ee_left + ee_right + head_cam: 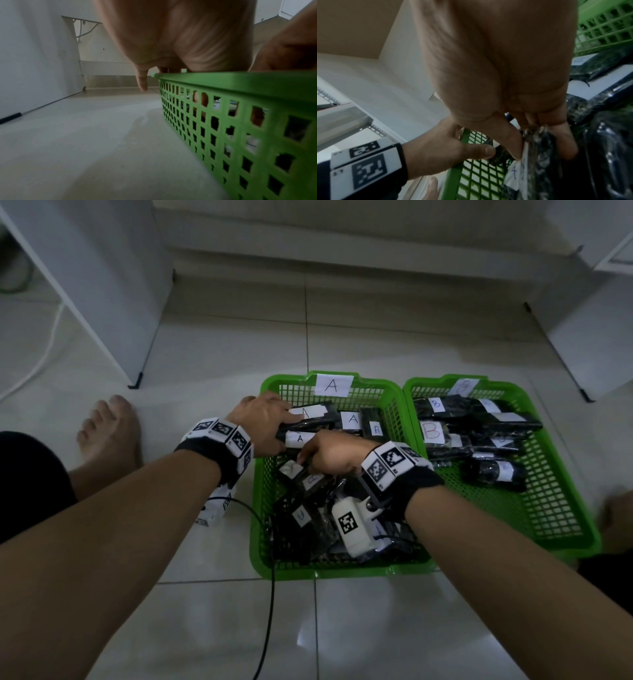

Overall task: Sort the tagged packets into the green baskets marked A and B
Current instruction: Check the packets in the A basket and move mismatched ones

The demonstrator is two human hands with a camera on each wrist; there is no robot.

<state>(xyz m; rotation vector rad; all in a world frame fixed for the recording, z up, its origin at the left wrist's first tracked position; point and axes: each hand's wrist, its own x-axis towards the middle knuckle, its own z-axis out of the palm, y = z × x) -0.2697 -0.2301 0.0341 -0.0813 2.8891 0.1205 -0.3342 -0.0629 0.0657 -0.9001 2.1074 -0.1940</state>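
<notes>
The packet under both hands was a black, glossy plastic pouch with a white paper tag marked A, lying near the far left of basket A on top of other A-tagged packets. It looked light and soft, its film crinkled and likely slippery, so a pinch across a narrow end or edge would probably hold better than a flat press on the shiny face; the paper tag seemed too flimsy to pull on. The left hand reached over the basket's left rim, fingers curled about the packet's end. The right hand pinched a bunched fold of black packet film between thumb and fingers. Basket B stood touching on the right, holding B-tagged packets, both baskets on the tiled floor.
</notes>
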